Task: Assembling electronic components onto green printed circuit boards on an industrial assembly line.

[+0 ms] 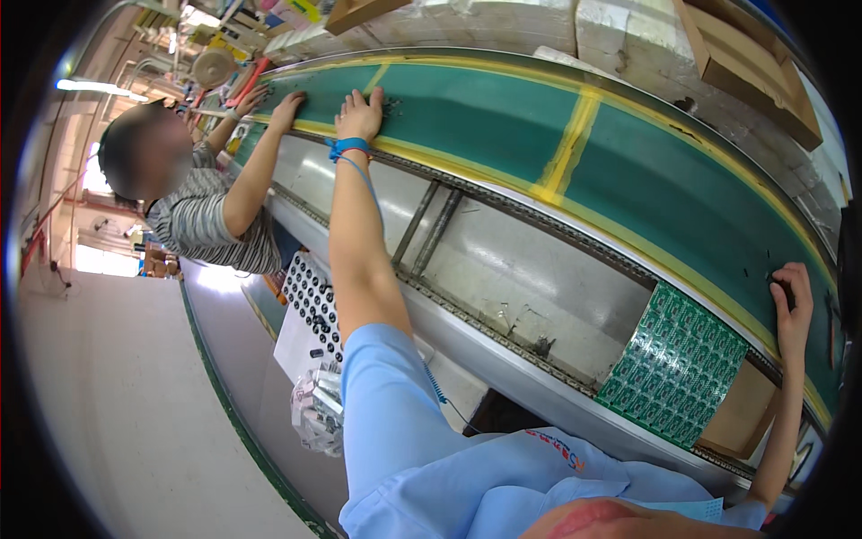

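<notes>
My left hand (359,115) reaches far to the left and rests on the green mat (467,103), palm down with fingers spread. Small dark parts (392,106) lie scattered beside its fingertips. A blue wrist strap (348,146) with a coiled cord circles that wrist. On the right, my right hand (792,295) is over the mat's near edge, its fingers curled together at the tips. A few tiny dark pieces lie close by; whatever the fingertips pinch is too small to make out. A panel of green circuit boards (675,366) lies across the conveyor rails between my arms.
Chain rails (521,346) run along the bench's near side. Yellow tape (571,144) divides the mat. A co-worker in a striped shirt (211,220) works at the left end. A white tray (301,337) holds round black parts. Cardboard boxes (745,58) stand at the back.
</notes>
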Available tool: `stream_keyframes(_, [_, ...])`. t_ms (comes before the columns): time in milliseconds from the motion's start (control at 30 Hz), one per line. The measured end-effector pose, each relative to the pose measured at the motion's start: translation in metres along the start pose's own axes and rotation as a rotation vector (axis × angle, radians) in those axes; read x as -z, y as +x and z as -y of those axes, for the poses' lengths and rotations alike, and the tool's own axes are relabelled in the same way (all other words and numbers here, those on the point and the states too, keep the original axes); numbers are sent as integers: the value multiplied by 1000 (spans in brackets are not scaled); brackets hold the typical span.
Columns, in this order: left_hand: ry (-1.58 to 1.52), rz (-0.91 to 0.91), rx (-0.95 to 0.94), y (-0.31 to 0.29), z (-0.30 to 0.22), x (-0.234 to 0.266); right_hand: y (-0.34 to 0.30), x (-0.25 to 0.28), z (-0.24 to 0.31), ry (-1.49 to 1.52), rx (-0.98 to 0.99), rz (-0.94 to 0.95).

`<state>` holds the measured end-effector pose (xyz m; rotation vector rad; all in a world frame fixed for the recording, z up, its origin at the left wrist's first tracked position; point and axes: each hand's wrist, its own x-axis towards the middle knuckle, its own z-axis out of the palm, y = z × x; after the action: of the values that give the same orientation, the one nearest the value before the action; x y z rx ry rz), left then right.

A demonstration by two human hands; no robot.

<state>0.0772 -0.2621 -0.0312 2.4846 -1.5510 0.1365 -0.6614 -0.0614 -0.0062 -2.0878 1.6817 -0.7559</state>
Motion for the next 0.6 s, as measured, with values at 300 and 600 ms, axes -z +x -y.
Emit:
stream_keyframes(300, [-178, -32, -487, -53, -90, -12, 12, -5, 15, -52, -2, -31])
stream_keyframes(600, [-375, 21, -926, -159, -239, -1, 9, -6, 28, 58, 42, -24])
